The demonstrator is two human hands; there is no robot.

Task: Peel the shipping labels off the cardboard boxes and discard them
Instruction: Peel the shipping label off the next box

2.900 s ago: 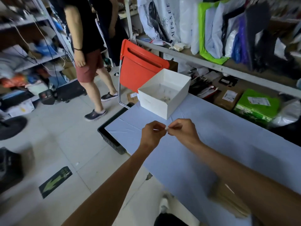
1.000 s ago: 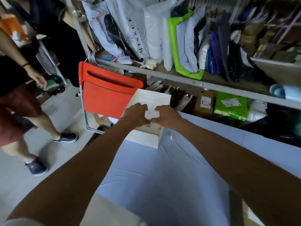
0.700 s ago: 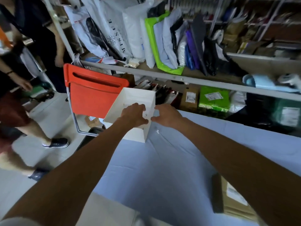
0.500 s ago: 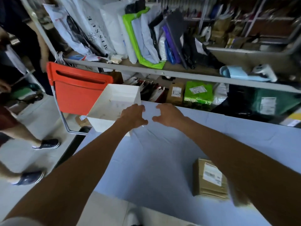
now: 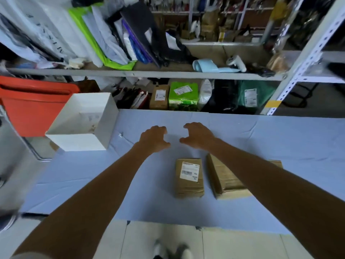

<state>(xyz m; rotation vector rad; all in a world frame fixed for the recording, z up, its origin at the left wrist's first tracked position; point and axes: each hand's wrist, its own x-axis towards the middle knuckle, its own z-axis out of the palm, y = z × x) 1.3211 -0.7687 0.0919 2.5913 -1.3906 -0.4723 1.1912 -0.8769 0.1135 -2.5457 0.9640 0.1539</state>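
Note:
A small cardboard box (image 5: 189, 186) lies on the blue table (image 5: 93, 174) with a white shipping label (image 5: 189, 171) on its top. To its right lies a larger cardboard box (image 5: 225, 181), partly hidden by my right forearm. My left hand (image 5: 154, 138) and my right hand (image 5: 197, 135) hover above the table beyond both boxes, fingers curled apart, holding nothing. An open white box (image 5: 82, 122) stands at the table's far left corner with scraps inside.
A red chair (image 5: 33, 103) stands behind the white box. Beyond the table a metal shelf (image 5: 149, 73) holds bags and parcels, with a brown parcel (image 5: 159, 97) and a green parcel (image 5: 183, 95) below it. A tiny white scrap (image 5: 121, 135) lies on the table.
Both hands drew back from over the white box, now empty, and moved right toward the table's middle. The view swung right and down, bringing both cardboard boxes into sight.

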